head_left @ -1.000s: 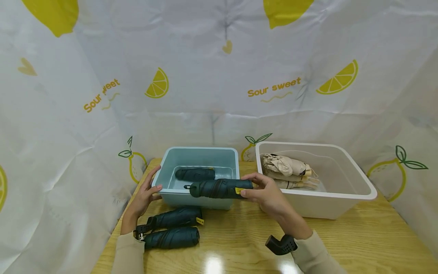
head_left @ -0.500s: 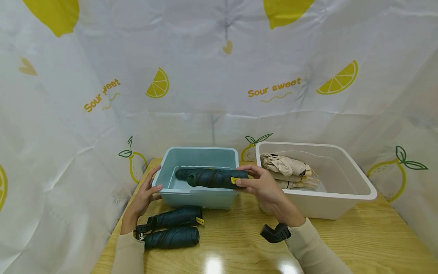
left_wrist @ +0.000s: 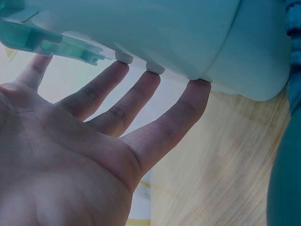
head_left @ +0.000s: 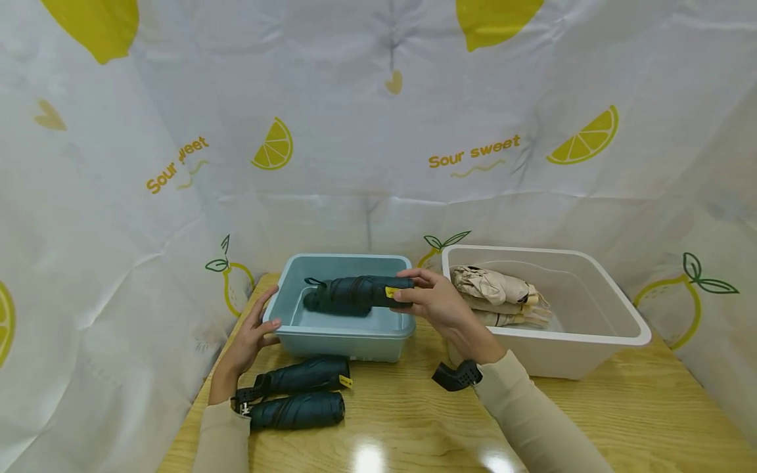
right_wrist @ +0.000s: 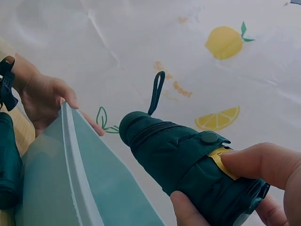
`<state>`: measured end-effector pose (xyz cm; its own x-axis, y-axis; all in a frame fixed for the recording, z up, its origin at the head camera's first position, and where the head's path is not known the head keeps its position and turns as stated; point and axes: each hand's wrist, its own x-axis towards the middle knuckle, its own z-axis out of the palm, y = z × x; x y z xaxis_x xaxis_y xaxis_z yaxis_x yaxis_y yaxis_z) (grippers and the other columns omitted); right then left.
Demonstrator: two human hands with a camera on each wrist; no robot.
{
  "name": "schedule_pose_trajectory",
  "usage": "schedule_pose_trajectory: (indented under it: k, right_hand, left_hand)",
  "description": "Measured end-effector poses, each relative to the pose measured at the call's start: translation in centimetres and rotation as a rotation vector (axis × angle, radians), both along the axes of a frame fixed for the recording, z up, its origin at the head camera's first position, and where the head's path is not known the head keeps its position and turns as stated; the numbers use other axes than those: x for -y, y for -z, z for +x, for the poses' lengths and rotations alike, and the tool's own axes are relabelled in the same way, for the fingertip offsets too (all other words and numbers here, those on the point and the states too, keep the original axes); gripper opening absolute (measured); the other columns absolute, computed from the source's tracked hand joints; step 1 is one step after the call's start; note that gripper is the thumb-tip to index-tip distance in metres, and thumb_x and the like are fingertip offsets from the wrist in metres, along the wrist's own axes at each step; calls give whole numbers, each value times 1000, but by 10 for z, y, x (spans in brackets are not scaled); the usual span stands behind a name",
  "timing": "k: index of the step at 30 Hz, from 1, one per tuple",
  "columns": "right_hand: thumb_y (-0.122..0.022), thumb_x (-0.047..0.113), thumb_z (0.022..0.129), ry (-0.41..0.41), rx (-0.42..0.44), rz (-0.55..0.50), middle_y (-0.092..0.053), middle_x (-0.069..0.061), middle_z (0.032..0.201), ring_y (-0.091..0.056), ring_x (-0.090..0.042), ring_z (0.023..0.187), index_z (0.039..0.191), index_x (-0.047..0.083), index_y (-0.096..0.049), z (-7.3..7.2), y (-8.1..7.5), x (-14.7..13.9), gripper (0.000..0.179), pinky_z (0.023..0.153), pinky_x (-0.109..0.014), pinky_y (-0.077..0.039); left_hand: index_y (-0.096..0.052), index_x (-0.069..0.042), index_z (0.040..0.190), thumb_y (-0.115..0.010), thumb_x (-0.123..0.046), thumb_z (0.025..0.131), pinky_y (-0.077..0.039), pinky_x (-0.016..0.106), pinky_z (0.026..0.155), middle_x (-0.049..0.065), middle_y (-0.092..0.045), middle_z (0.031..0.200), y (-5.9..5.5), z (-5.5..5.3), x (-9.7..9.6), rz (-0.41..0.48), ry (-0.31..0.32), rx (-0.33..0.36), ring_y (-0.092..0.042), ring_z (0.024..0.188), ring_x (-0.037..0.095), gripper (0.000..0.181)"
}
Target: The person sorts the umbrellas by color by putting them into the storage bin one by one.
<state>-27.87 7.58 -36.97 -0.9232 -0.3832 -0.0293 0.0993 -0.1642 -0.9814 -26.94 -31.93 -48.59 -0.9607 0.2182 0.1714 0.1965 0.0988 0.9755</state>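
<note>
My right hand [head_left: 440,305] grips one end of a folded dark green umbrella [head_left: 361,289], its thumb on the yellow tag [right_wrist: 223,162]. The umbrella lies level over the light blue bin [head_left: 343,338], above another dark green umbrella [head_left: 337,310] inside, which it partly covers. A wrist loop [right_wrist: 156,92] sticks out from its far end. At the bin's left side is my left hand [head_left: 250,338], thumb by the front rim, with fairly straight fingers [left_wrist: 164,127] touching the outer wall. Two more folded umbrellas [head_left: 304,376] lie before the bin, beside my left wrist.
A larger white bin [head_left: 568,338] stands to the right, with several folded beige umbrellas [head_left: 497,289] at its left end. Both bins sit on a wooden table [head_left: 414,420]. Behind hangs a lemon-printed sheet [head_left: 343,217].
My right hand has carried the umbrella away from me and slightly left, from the blue bin's front rim to over its inside. My left hand has stayed in place.
</note>
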Motion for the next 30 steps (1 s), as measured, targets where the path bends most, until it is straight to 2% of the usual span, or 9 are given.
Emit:
schedule_pose_trajectory:
  k: [6, 10, 19, 30]
  right_hand:
    - [-62, -3, 96, 16, 4, 38, -50, -14, 122, -59, -30, 114, 139, -1, -53, -11, -2, 10, 43, 96, -44, -58]
    - [-63, -2, 96, 29, 15, 58, -51, -14, 123, -61, -29, 112, 141, -1, -51, -19, -3, 15, 46, 95, -43, -58]
    - [-65, -5, 94, 54, 26, 59, -54, -15, 121, -62, -31, 110, 133, 0, -58, -34, -6, 28, 39, 98, -51, -56]
    - [-68, -4, 92, 93, 81, 69, -56, -16, 127, -62, -30, 111, 134, 4, -61, -54, -7, 44, 42, 95, -46, -58]
  left_hand:
    - [-14, -27, 165, -48, -20, 104, -48, 72, 95, 22, -10, 169, 2, -1, 1, -4, 2, 0, -34, 140, 55, 71]
    - [-15, -29, 165, -49, -20, 103, -49, 71, 96, 21, -11, 169, 2, -1, 1, -2, -2, 10, -35, 140, 54, 71]
    - [-15, -28, 165, -49, -21, 103, -49, 70, 96, 21, -10, 169, 2, -1, 1, 3, 0, 7, -34, 141, 57, 71]
    - [-15, -28, 165, -48, -19, 104, -51, 68, 95, 24, -13, 168, 1, 0, 1, -2, -5, 3, -36, 139, 56, 70]
